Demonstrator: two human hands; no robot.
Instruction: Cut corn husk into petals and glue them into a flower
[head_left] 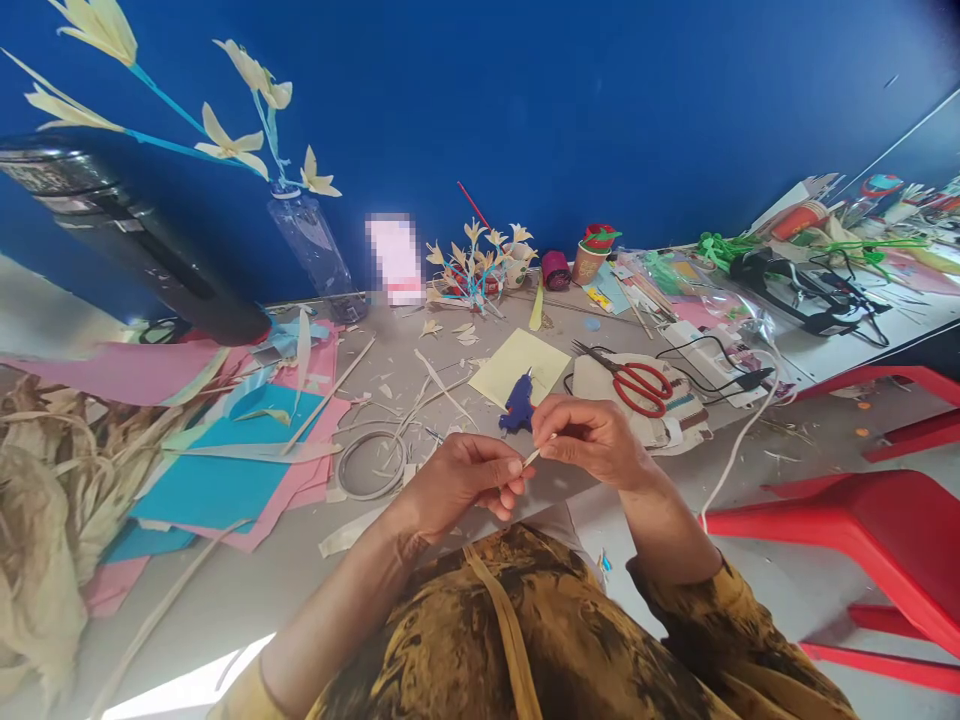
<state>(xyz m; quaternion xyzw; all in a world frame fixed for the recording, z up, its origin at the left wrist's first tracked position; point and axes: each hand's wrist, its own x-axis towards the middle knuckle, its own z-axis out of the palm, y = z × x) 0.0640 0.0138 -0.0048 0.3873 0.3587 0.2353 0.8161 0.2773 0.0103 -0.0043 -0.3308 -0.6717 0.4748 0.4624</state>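
Note:
Between my two hands, just in front of the table's near edge, is a short, thin pale strip (531, 460), like a piece of dried husk. My left hand (471, 475) pinches its lower end between thumb and fingers. The upper end is pinched by my right hand (589, 440), whose curled fingers partly hide it. Right behind the hands lies a blue glue gun (517, 405), its nozzle over a pale yellow paper square (523, 365). Red-handled scissors (637, 388) rest on a folded cloth (679, 425) beyond my right hand.
Husk scraps and a coiled grey cord (371, 460) lie left of my hands. Further left are blue paper sheets (202, 485) and a husk pile (45, 480). A tall bottle (311, 245) holds husk flowers. A power strip (712, 355) and red stool (885, 540) are at right.

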